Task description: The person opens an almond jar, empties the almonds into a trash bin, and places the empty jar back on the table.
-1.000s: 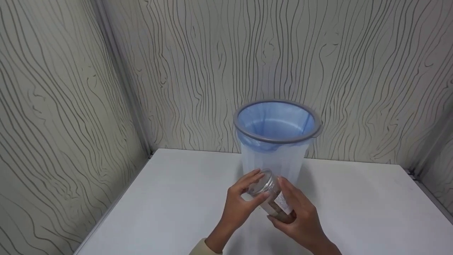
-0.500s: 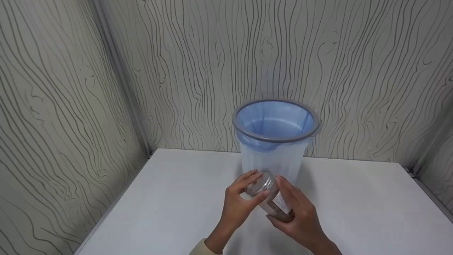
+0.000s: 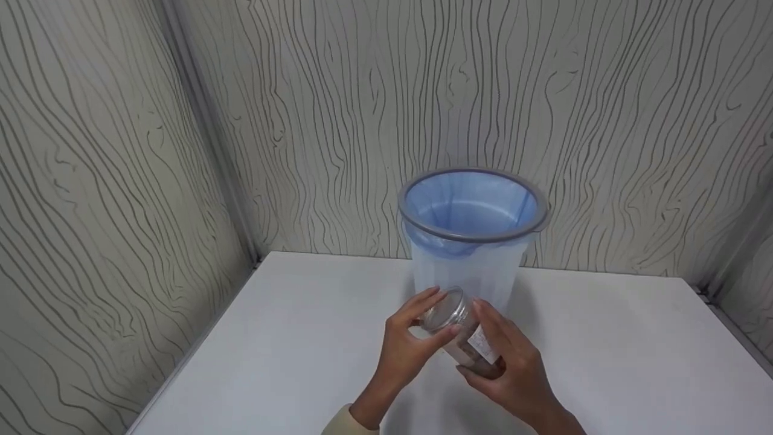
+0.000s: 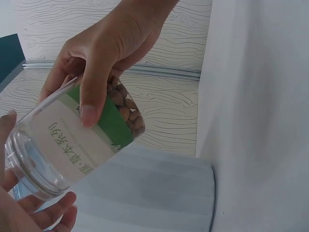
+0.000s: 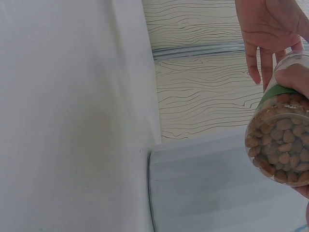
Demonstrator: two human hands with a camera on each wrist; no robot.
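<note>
A clear plastic jar point(image 3: 481, 345) hangs tilted over the table, its top toward the upper left in the head view. Brown nuts point(image 5: 285, 150) lie toward its base; their exact kind is hard to tell. In the left wrist view a white and green label point(image 4: 72, 137) wraps the jar. My left hand point(image 3: 403, 347) holds the clear lid end between thumb and fingers. Lower on the body, my right hand point(image 3: 518, 370) grips the jar near its base, with the thumb on the label side. Parts of the right fingers are hidden behind the jar.
Just behind the hands stands a white bin point(image 3: 465, 266) with a grey rim and a blue liner bag. Beneath is a white table point(image 3: 302, 326). Wood-patterned panels point(image 3: 362, 121) close off the back and sides.
Almost nothing differs: both hands keep their hold on the tilted jar in the same place. The head view shifts very slightly.
</note>
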